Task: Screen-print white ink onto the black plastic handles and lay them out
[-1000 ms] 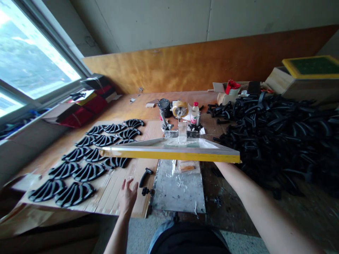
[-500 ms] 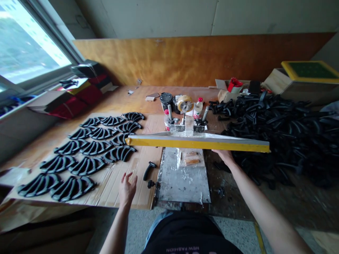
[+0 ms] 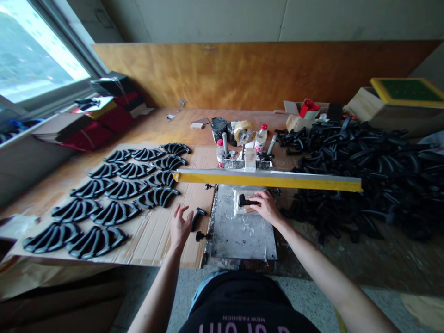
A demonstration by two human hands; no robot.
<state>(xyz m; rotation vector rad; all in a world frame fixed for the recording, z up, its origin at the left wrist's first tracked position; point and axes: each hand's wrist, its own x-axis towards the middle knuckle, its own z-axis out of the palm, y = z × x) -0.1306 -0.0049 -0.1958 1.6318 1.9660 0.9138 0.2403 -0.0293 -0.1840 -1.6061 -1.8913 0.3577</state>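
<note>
My right hand (image 3: pixel 268 206) is closed on a black plastic handle (image 3: pixel 247 200), held level over the small wooden-looking fixture on the metal base plate (image 3: pixel 239 238). Whether the handle rests on the fixture I cannot tell. Above and behind that hand runs the raised screen frame (image 3: pixel 267 180) with its yellow front edge. My left hand (image 3: pixel 181 226) hovers with fingers apart and nothing in it, near a single black handle (image 3: pixel 198 219) that lies on the cardboard (image 3: pixel 156 236) left of the plate.
Fanned rows of black handles (image 3: pixel 114 212) cover the cardboard at left. A large heap of black handles (image 3: pixel 364 171) fills the right side. Behind the frame stand a dark tub (image 3: pixel 218 130), a tape roll (image 3: pixel 244 132) and a red-capped bottle (image 3: pixel 261 137). Knobs (image 3: pixel 202 236) jut from the plate's side.
My right hand has come from beneath the frame's right side to over the plate, now showing a black handle in it. My left hand has shifted slightly right and up, still spread.
</note>
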